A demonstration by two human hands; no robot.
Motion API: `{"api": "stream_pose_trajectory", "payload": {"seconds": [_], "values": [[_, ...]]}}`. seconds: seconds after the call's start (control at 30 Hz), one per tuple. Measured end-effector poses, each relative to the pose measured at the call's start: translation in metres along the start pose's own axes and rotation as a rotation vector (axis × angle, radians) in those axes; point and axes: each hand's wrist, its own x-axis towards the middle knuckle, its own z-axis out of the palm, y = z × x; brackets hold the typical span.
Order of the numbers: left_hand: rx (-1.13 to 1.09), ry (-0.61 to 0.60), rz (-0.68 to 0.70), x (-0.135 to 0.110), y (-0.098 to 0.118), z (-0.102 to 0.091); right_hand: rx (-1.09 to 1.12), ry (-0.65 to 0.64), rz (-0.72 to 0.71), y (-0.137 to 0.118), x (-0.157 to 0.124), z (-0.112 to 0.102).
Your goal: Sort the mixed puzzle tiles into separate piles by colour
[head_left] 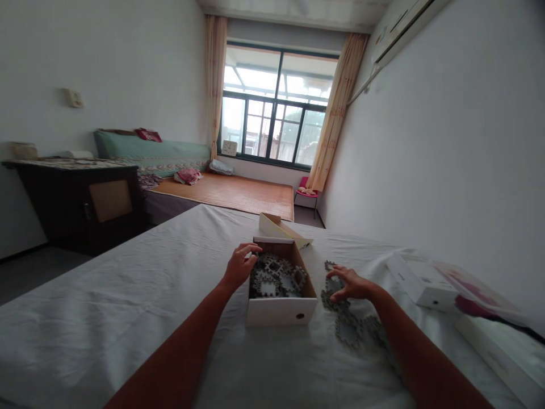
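Observation:
An open white box (279, 312) with a brown inside stands before me on a white sheet, filled with grey toothed, gear-like pieces (268, 287). At the box's left rim is my left hand (242, 264), its fingers bent over the edge and slightly apart, with nothing visible in them. My right hand (351, 283) reaches over more grey toothed pieces (349, 328) lying on the sheet to the right of the box. Its thumb and fingers are spread above one piece; whether they touch it is unclear. My right forearm partly covers other pieces.
Behind the box lies its lid-like open carton (283, 230). Toward the right wall are a white box (421, 278), a clear-lidded container (477, 289) and another white package (502, 352). Beyond the sheet stand a bed (238, 190), a dark cabinet (80, 210) and a pink chair (306, 190).

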Motion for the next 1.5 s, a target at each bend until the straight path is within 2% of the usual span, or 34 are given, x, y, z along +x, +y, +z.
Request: {"api": "stream_pose_trajectory", "payload": {"seconds": [0.33,0.5,0.63,0.73,0.83,0.9,1.0,1.13,1.23,1.3,1.4,1.43,1.5], "values": [[0.007,0.002,0.005,0.000,-0.001,0.000,0.068,0.183,0.002,-0.013,-0.023,0.001],[0.018,-0.007,0.001,0.000,0.000,0.000,0.197,0.302,-0.034,-0.016,-0.032,0.007],[0.011,-0.004,0.006,0.000,0.000,-0.001,0.311,0.431,0.018,-0.022,-0.035,0.003],[0.006,-0.006,0.002,0.000,0.001,-0.001,0.451,0.650,0.004,-0.048,-0.031,-0.010],[0.004,-0.013,-0.001,0.000,0.002,-0.001,0.681,0.789,-0.095,-0.095,-0.022,-0.026],[-0.002,-0.012,-0.001,0.000,0.003,-0.002,0.748,0.748,-0.201,-0.126,-0.016,-0.036],[-0.015,-0.014,-0.005,0.000,0.003,-0.002,0.587,0.583,-0.330,-0.149,-0.011,-0.044],[0.019,-0.007,0.013,0.000,0.003,-0.001,0.152,0.432,-0.349,-0.143,-0.014,-0.035],[0.035,0.003,0.026,0.001,0.002,0.000,-0.050,0.411,-0.320,-0.141,-0.020,-0.021],[0.035,0.003,0.034,0.001,0.001,0.000,-0.047,0.403,-0.357,-0.146,-0.027,-0.017],[0.028,0.001,0.040,0.001,0.001,-0.001,0.133,0.328,-0.460,-0.144,-0.046,-0.026],[0.023,-0.001,0.039,0.001,0.000,-0.001,0.197,0.323,-0.454,-0.138,-0.055,-0.032],[0.016,-0.003,0.032,0.002,-0.001,0.000,0.268,0.361,-0.324,-0.113,-0.078,-0.043]]}}
